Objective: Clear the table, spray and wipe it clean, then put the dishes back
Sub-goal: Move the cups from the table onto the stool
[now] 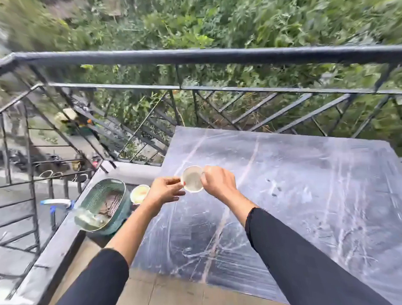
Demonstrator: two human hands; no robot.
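Note:
A dark marble table (301,194) with pale veins fills the right half of the view. Over its left edge I hold a small white cup (192,179) between both hands. My left hand (166,188) pinches the cup's left rim. My right hand (217,180) grips its right side. The cup looks empty and sits a little above the tabletop. To the left, on a low ledge, a green mesh basket (115,190) holds a glass dish (90,218). A second pale cup (139,193) stands just beside the basket.
A black metal railing (191,56) runs behind the table and down the left side, with dense green bushes beyond. A white and blue spray bottle (57,202) lies past the ledge (50,258) at left. Tan floor tiles (155,292) show below the table's near edge.

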